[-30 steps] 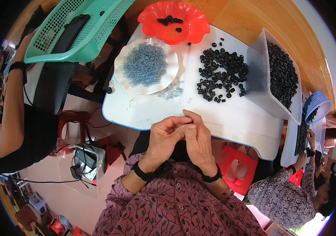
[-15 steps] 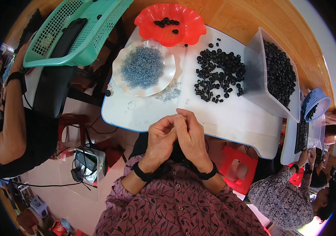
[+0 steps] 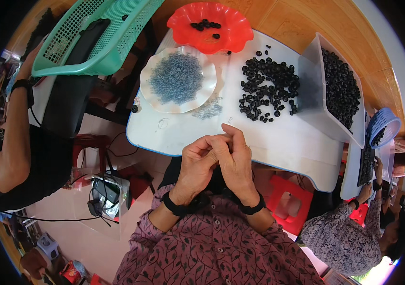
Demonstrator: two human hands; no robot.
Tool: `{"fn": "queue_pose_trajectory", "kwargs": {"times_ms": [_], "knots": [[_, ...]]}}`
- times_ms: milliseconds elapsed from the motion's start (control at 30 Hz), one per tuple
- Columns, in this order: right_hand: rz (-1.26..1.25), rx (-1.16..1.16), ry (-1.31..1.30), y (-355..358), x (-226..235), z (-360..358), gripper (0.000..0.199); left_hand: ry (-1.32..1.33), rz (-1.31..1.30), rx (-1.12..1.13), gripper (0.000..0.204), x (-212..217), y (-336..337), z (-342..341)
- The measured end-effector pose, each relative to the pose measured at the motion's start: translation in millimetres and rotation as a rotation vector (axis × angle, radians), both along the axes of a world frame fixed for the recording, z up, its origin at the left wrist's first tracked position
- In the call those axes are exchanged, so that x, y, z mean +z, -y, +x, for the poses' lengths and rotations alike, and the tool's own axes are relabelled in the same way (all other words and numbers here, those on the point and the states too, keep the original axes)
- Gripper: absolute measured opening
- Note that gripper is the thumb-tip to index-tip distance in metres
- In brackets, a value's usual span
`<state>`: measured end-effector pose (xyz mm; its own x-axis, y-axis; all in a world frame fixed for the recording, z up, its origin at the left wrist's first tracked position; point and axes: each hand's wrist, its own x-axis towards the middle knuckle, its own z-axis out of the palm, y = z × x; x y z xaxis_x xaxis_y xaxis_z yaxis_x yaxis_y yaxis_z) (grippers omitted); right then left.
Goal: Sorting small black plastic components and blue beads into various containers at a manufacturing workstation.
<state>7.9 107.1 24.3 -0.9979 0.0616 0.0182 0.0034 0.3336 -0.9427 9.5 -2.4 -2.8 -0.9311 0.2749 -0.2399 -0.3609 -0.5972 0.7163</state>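
Black rings [image 3: 269, 90] heaped on table [image 3: 283, 142], beyond joined hands [image 3: 216, 156]

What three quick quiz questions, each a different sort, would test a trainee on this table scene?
1. True or false: the red dish holds a few black beads.
2. Which holds the grey-blue beads? A) white plate B) clear tub C) green basket
3. Fill in: the left hand and right hand are pressed ____ at the near edge of the white table.

Key: 1 true; 2 A; 3 together
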Motion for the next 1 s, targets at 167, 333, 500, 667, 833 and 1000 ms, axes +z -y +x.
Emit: {"fn": "queue_pose_trajectory", "kwargs": {"times_ms": [167,333,500,667,833,1000], "knots": [[0.028,-0.028,-0.02,1.6,12.6,1.3,0.048,0.031,0.21,0.035,0.018,9.0,-4.0,0.3],[0.079,-0.045,-0.051,4.4,12.2,2.2,0.047,0.015,0.159,0.016,0.018,5.0,-4.4,3.0],[0.039,-0.099,-0.068,8.3,8.2,4.0,0.049,-0.001,0.188,0.011,0.019,3.8,-2.5,5.1],[0.027,-0.061,-0.099,6.1,8.6,2.2,0.049,-0.018,0.162,0.003,0.019,6.0,-0.2,2.2],[-0.075,-0.025,0.015,-3.1,10.2,5.6,0.047,-0.017,0.325,-0.017,0.022,6.1,6.2,-3.4],[-0.253,0.006,-0.018,-2.0,28.7,14.4,0.043,-0.061,0.529,-0.031,0.029,8.1,11.2,-4.9]]}}
